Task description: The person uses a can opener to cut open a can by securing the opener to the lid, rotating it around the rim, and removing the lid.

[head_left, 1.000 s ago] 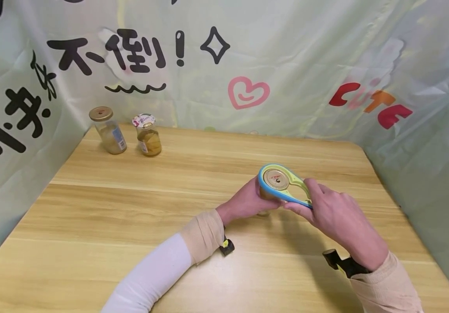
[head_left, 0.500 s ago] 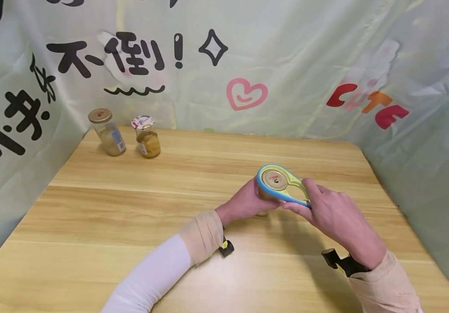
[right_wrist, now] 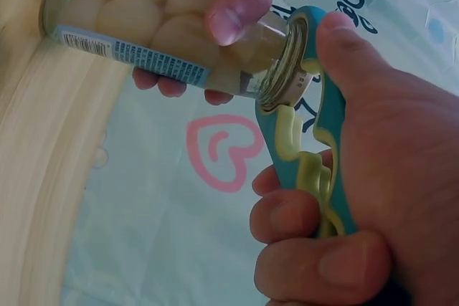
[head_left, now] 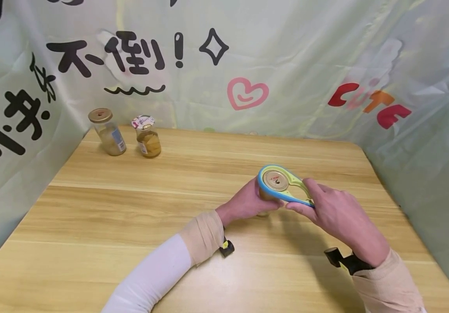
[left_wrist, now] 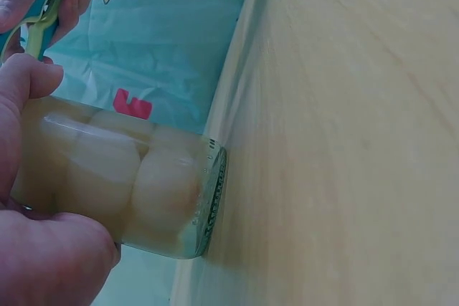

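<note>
Left hand [head_left: 245,202] grips glass jar [right_wrist: 143,16]; right hand [head_left: 335,213] grips blue-and-yellow opener [right_wrist: 331,116] looped around gold lid [head_left: 276,180]. Pose nearly unchanged from earlier. Pale round pieces [left_wrist: 168,188] inside; jar nearer right than left edge of tabletop [head_left: 150,182].

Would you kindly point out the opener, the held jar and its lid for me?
Opener [right_wrist: 288,134]: right wrist view, yellow inner grip.
Held jar [left_wrist: 129,177]: left wrist view, glass side.
Lid [head_left: 275,180]: head view, gold top face.
</note>
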{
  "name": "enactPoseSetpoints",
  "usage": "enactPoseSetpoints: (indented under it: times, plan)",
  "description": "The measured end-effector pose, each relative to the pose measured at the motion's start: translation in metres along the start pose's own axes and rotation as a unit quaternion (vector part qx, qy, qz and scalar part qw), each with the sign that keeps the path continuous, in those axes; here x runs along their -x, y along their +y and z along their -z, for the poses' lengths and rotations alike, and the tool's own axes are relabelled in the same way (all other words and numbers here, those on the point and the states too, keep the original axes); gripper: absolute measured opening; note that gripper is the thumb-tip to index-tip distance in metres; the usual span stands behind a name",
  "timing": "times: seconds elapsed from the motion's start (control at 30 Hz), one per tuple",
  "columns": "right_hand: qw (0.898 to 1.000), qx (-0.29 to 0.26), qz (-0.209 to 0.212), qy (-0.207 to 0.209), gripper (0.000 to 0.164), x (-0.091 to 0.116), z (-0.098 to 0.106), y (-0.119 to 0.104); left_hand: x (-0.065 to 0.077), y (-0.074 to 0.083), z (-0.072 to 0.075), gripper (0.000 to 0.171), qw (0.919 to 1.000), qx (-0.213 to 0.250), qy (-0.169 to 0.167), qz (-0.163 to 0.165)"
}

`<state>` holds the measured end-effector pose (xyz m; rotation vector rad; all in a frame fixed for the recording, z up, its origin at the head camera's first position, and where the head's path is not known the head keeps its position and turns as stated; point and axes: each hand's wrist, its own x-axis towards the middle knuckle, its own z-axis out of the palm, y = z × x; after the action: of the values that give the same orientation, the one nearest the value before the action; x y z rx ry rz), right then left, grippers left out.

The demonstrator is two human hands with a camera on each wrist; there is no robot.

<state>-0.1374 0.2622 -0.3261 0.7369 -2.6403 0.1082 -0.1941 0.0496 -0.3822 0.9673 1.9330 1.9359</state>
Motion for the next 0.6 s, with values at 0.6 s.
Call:
enactPoseSetpoints:
  times: [0.6]
  plan:
    - [1.000, -0.023, -0.004, -0.017, 0.047, -0.0009, -0.0013, 0.0042, 0.0004, -0.0039, 0.0001, 0.061, 0.9996, 0.023, -0.011, -0.015]
